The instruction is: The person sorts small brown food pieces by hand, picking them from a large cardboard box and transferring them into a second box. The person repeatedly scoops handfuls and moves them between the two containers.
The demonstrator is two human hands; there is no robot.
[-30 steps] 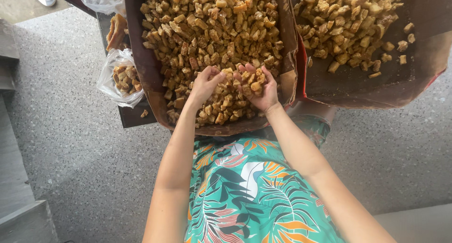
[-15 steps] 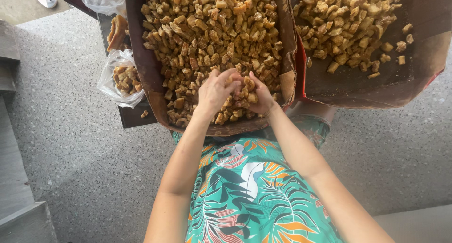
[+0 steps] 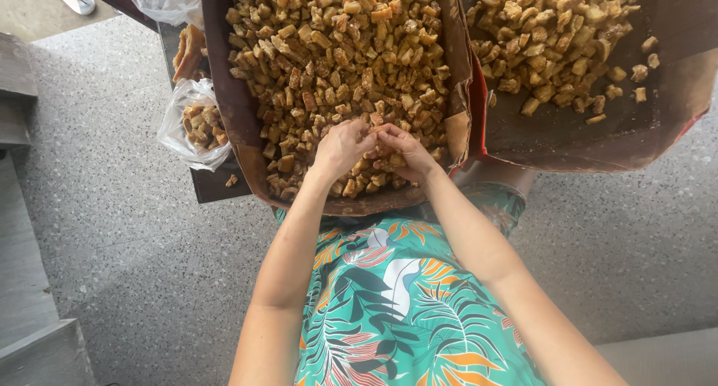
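While both hands meet at frame centre, the left hand and right hand curl half-closed, fingertips pinching golden fried chunks heaped in a brown cardboard tray. Left of it lies a clear plastic bag holding similar pieces; upper right, a second tray holds more.

This looks like a small food-selling or snack-packing spot rather than a home kitchen. Two large paper-lined trays heaped with golden fried pieces sit on a dark table, clear plastic bags of the same snack lie beside them, and the floor is speckled grey terrazzo.
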